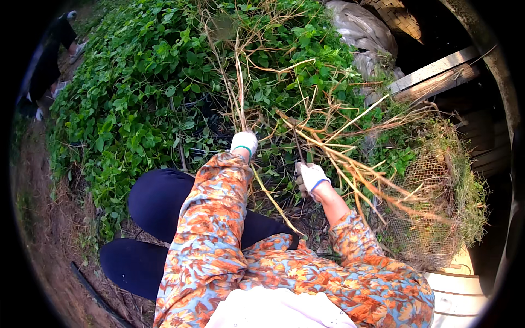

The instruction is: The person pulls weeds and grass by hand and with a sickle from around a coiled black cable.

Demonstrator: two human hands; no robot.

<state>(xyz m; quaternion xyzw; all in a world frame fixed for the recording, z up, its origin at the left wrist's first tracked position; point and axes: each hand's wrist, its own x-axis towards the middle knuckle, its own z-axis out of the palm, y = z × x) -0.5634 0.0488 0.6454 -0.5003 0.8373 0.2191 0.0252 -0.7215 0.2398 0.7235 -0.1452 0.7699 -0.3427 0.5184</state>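
My left hand (244, 143), in a white knit glove with a green edge, is closed around a bundle of dry plant stalks (240, 88) that reaches up over the green leaves. To its right, my right hand (310, 179), in a white glove with a blue edge, grips a thin dark tool (298, 143), whose kind I cannot tell. The tool's upper end meets a dry branching stalk (352, 164), which spreads down to the right. A pale bare stem (272, 199) runs from below my left hand towards my lap. Both palms are hidden.
Leafy green plants (135, 90) cover the ground ahead. At right stand a wire mesh roll (426, 209) with dry growth, wooden beams (434, 80) and a white bucket (455, 295). Grey plastic sheeting (363, 30) lies at the top. Another person (47, 57) is at far left, beside a dirt path (45, 176).
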